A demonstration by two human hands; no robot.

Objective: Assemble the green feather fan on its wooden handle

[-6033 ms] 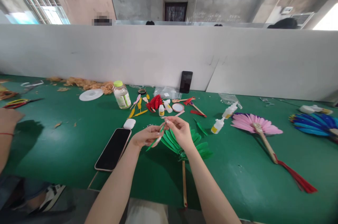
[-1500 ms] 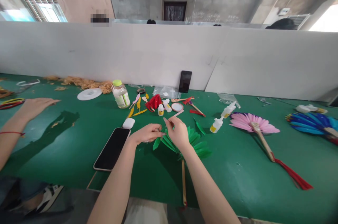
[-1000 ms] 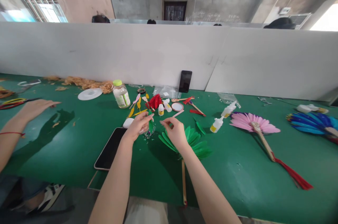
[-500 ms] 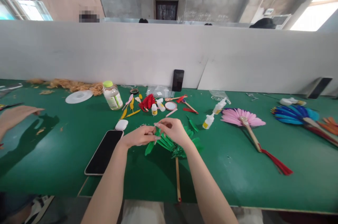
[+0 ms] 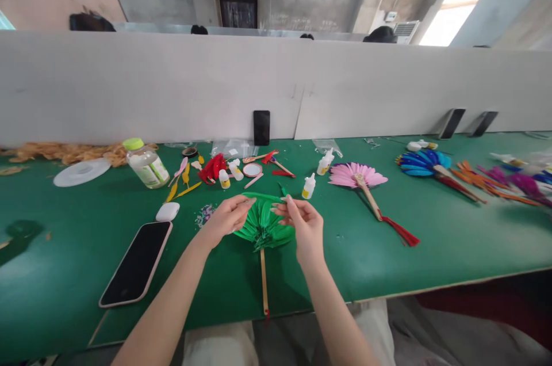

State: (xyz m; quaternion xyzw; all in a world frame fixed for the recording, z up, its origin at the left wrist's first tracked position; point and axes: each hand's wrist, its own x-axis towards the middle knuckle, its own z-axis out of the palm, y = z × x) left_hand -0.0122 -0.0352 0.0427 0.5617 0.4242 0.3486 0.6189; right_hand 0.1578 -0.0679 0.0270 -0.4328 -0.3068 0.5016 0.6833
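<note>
My left hand and my right hand pinch the two ends of a single green feather, held level just above a green feather fan. The fan lies on the green table with its thin wooden handle pointing toward me. A small heap of glittery bits lies left of my left hand. Small white glue bottles stand just beyond my right hand.
A phone and a white earbud case lie at my left. Farther back are a clear bottle with a green cap, red feathers and yellow feathers. Pink fan and blue fan lie right. A white partition runs behind.
My view has swung right, bringing more fans into sight and losing the neighbour's hand at left. The green feather, earlier hanging from my left hand, is now stretched level between both hands.
</note>
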